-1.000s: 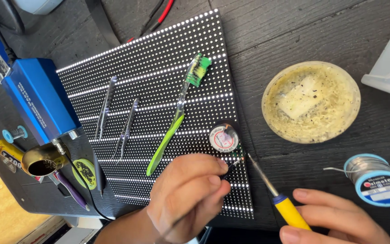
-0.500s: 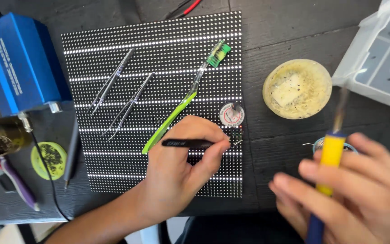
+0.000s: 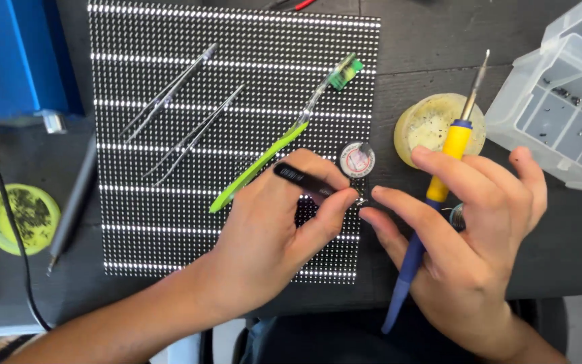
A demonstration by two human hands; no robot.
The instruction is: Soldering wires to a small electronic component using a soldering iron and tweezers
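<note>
Black tweezers (image 3: 308,182) in left hand (image 3: 271,236); right hand (image 3: 466,243) holds one soldering iron (image 3: 439,182).

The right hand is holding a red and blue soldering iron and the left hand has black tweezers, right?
Not quite. In the head view the soldering iron in the right hand is yellow and blue, not red and blue. The left hand does hold black tweezers.
</note>
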